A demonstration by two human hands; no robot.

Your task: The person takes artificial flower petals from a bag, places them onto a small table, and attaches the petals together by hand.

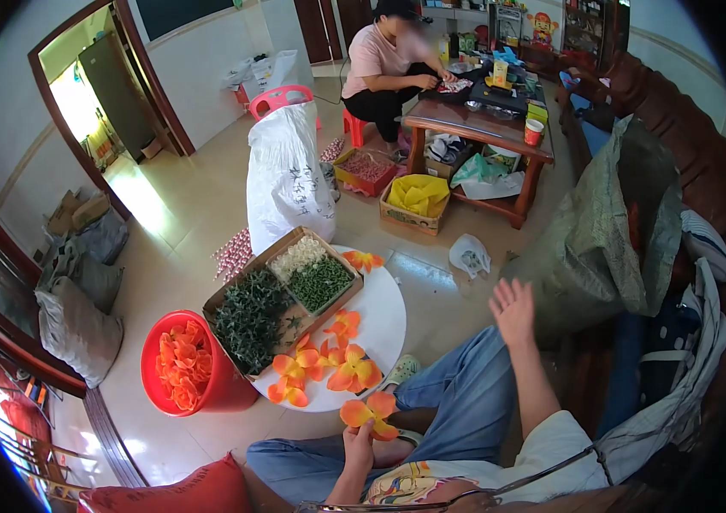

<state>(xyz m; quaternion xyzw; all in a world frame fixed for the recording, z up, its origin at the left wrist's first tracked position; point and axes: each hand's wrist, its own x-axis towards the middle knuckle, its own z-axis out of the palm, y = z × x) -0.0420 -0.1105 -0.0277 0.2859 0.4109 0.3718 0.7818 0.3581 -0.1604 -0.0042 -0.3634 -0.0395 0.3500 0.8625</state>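
Note:
My left hand [359, 440] is closed on an orange and yellow flower [369, 413] above my lap. Raised at the right, my right hand [513, 312] has its fingers spread and holds nothing. More orange flowers [354, 369] lie on the round white table [390, 312] in front of me. A cardboard box [269, 363] on that table contains dark green leafy pieces [252, 316], small green pieces [320, 282] and whitish pieces [299, 256]. Left of the table stands a red bucket [153, 376] with orange petals [182, 363] in it.
A tall white sack [282, 184] stands behind the box. At the right is a large open green sack [585, 248]. A person [384, 73] sits working at a wooden table [466, 128]. A red sack [175, 492] lies at the lower left.

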